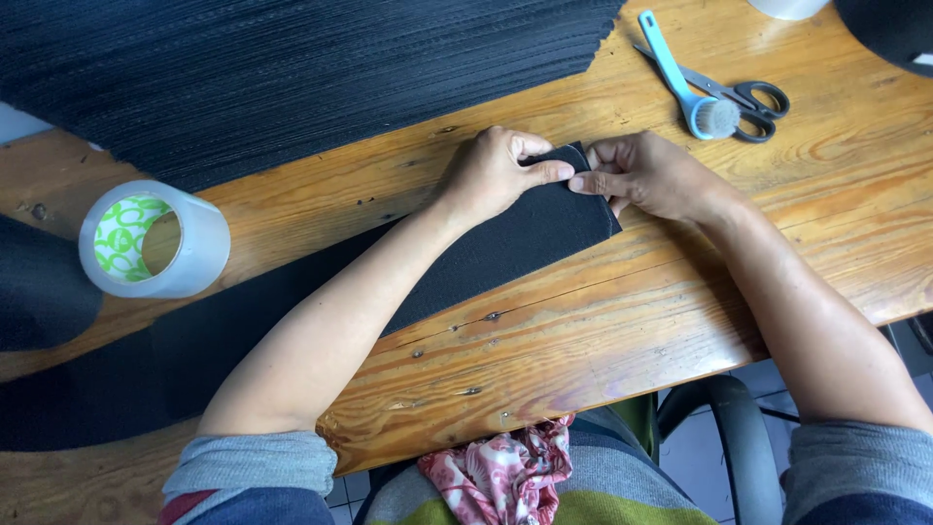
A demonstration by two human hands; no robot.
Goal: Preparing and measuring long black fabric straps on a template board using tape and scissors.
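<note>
Hidden under the left forearm: much of a long black strip (525, 233) lying slantwise across the wooden tabletop (603, 331). Cut off at the top edge: a pale round thing and a dark rounded shape. Left hand (491, 175) and right hand (646, 175) meeting at the strip's far end, thumb and fingers (544, 173) pinched together on its folded corner. Nearby: tape roll (154, 239), scissors (743, 97), blue brush (685, 83), big ribbed black sheet (292, 68).

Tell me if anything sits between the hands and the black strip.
Nothing visible does. The left hand and right hand already pinch the end of the black strip; the tape roll and scissors lie well aside.
</note>
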